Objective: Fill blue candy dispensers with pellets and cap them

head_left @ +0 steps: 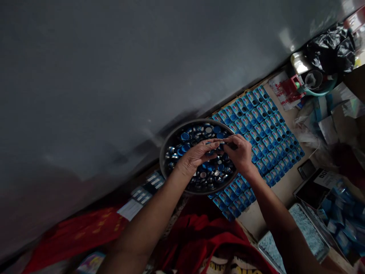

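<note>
"What is the grip doing?"

"On my feed, both hands are pinching: the left hand [196,154] and the right hand [240,153] meet at their fingertips on one small piece [221,142]. It is too small and dim for me to say more about it."

"Why up there?"

"It is above the right part of a wide bowl [162,156], heaped with round blue and silver pieces [210,167]. I judge that anything slipping from the fingers would drop back in."

"And why is the bowl set there?"

"It stands at the left end of the blue cards [268,143] and overlaps them in my view; I can't tell whether it rests on them. I'd say it puts both within a short reach."

"Why rows?"

"The cards lie flat, side by side, across the surface [253,219], many with a dark round spot. I read that order as making each one easy to see and reach."
</note>
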Demonstrator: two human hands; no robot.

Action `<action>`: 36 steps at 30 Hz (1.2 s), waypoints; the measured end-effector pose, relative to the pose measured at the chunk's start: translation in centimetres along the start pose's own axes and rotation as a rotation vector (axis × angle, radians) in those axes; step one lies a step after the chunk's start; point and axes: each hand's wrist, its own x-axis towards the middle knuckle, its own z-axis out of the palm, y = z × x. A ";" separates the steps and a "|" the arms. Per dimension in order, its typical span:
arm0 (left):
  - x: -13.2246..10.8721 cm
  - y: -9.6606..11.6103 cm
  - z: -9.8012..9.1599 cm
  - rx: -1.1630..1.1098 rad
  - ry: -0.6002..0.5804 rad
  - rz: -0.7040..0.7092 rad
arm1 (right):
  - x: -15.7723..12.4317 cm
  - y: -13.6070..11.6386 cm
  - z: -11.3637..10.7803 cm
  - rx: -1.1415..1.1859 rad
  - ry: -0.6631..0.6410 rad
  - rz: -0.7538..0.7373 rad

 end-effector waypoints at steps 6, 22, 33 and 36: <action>-0.2 0.3 -0.5 0.018 -0.054 0.036 | 3.0 1.8 -2.3 0.170 0.095 0.163; -1.9 2.6 -0.4 -0.088 0.005 0.143 | 21.9 8.4 -4.4 -0.897 -0.138 0.313; -2.9 2.8 1.3 -0.297 0.008 0.041 | 22.2 6.1 -5.4 -0.870 -0.121 0.425; -3.2 2.4 1.1 -0.336 0.037 0.023 | 18.6 3.5 -4.6 -0.761 0.009 0.288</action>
